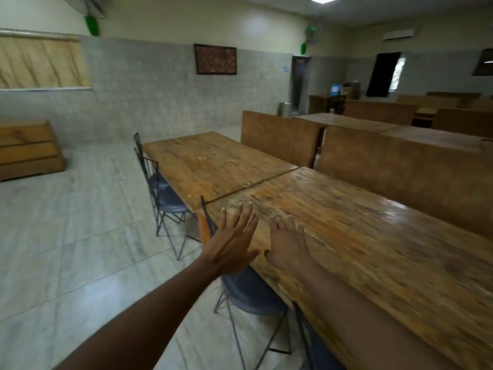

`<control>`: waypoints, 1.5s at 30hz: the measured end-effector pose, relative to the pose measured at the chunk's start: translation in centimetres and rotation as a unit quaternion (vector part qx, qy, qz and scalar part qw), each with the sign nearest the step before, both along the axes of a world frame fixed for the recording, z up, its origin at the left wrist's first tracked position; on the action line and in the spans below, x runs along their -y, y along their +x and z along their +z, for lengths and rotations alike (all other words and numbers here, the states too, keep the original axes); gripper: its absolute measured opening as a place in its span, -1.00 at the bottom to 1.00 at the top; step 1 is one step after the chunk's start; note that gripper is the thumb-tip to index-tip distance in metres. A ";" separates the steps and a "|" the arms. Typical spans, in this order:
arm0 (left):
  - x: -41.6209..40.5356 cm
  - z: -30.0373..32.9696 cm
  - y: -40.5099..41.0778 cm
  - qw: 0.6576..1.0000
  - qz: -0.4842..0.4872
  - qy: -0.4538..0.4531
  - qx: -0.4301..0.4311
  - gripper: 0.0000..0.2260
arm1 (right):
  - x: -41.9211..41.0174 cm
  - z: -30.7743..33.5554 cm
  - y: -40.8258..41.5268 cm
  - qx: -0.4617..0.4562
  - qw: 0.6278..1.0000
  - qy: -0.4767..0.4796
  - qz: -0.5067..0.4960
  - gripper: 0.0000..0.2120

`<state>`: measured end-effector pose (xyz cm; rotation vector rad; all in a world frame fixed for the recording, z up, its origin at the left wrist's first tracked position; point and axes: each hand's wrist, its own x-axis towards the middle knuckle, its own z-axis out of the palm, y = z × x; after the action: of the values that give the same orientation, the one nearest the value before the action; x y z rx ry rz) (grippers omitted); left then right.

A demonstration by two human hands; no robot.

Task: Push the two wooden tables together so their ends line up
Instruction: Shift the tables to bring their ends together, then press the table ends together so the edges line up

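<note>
Two desks abut, near desk [360,236] and far desk [213,166]; edges slightly offset. Left hand [232,244], right hand [288,247] at near desk's side edge, fingers spread, gripping nothing, likely poised to push.

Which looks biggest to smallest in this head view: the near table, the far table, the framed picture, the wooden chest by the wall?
1. Near table, though closeness inflates it.
2. Far table.
3. Wooden chest.
4. Framed picture.

Both forearms are bare, with no sleeves showing. The left hand [231,245] wears a thin ring; the right hand [286,247] is bare.
</note>
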<state>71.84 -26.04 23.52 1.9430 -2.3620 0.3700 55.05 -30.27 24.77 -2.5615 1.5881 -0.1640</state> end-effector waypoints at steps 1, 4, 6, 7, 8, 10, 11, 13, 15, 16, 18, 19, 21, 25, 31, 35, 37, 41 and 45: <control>0.9 0.4 1.4 1.000 0.009 -0.001 0.000 -0.23 | 1.5 0.0 1.9 -0.003 1.000 0.006 0.001 -0.17; 5.6 0.6 8.3 0.999 0.047 -0.002 0.006 -0.25 | 7.8 0.0 9.5 -0.001 1.000 0.023 0.002 -0.22; 7.9 0.9 12.2 0.998 0.061 0.022 0.007 -0.26 | 11.1 0.5 13.9 -0.001 0.999 0.035 0.007 -0.25; 9.2 1.0 14.2 0.998 0.066 0.023 0.011 -0.27 | 12.9 0.7 16.3 -0.007 0.999 0.040 0.015 -0.26; 10.3 0.9 15.8 0.997 0.069 0.027 0.004 -0.27 | 14.3 0.8 18.2 -0.007 0.999 0.041 0.021 -0.26; 12.6 0.9 19.7 0.996 0.085 0.031 -0.009 -0.27 | 16.8 1.0 23.0 -0.011 0.998 0.036 0.049 -0.25; 13.5 0.8 21.3 0.996 0.085 0.029 -0.011 -0.27 | 17.7 0.9 24.9 -0.014 0.998 0.026 0.060 -0.25; 15.6 0.7 25.2 0.996 0.087 0.029 -0.007 -0.26 | 19.9 0.5 29.5 -0.020 0.997 0.011 0.078 -0.24; 17.8 -0.3 29.5 0.995 0.090 0.040 -0.010 -0.24 | 22.2 -0.5 33.8 -0.029 0.996 0.019 0.084 -0.21; 18.7 -0.9 31.3 0.994 0.095 0.045 -0.015 -0.23 | 23.1 -1.0 35.3 -0.034 0.996 0.025 0.085 -0.19; 21.2 -1.9 35.5 0.994 0.085 0.061 -0.014 -0.21 | 25.6 -2.5 39.1 -0.045 0.995 0.040 0.075 -0.17; 22.6 -2.4 37.7 0.995 0.072 0.069 -0.011 -0.20 | 27.0 -3.3 40.9 -0.050 0.996 0.048 0.065 -0.18; 25.2 -3.1 41.4 0.995 0.055 0.078 0.004 -0.17 | 29.3 -4.3 43.4 -0.061 0.996 0.054 0.038 -0.19; 30.7 -4.2 47.7 0.993 -0.033 0.102 0.057 -0.10 | 33.3 -5.9 48.0 -0.078 0.992 0.098 -0.029 -0.18; 39.3 -5.6 52.0 0.982 -0.111 0.144 0.059 -0.09 | 36.1 -9.3 52.3 -0.044 0.978 0.176 -0.100 -0.19; 45.9 -9.0 52.5 0.967 -0.182 0.167 0.058 -0.16 | 40.7 -13.4 53.9 -0.022 0.956 0.231 -0.180 -0.16; 48.2 -10.8 52.4 0.959 -0.204 0.185 0.064 -0.24 | 42.7 -15.8 54.4 0.014 0.952 0.221 -0.209 -0.16; 51.3 -14.3 52.3 0.937 -0.235 0.247 0.070 -0.36 | 45.1 -19.9 54.2 0.075 0.928 0.208 -0.300 -0.13; 55.0 -17.9 51.6 0.907 -0.290 0.301 0.043 -0.40 | 47.1 -23.8 52.2 0.102 0.901 0.155 -0.392 -0.38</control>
<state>123.46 -81.07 5.59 1.2402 -3.2142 -0.3624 107.21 -77.42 1.00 -1.5007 2.2328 -0.2161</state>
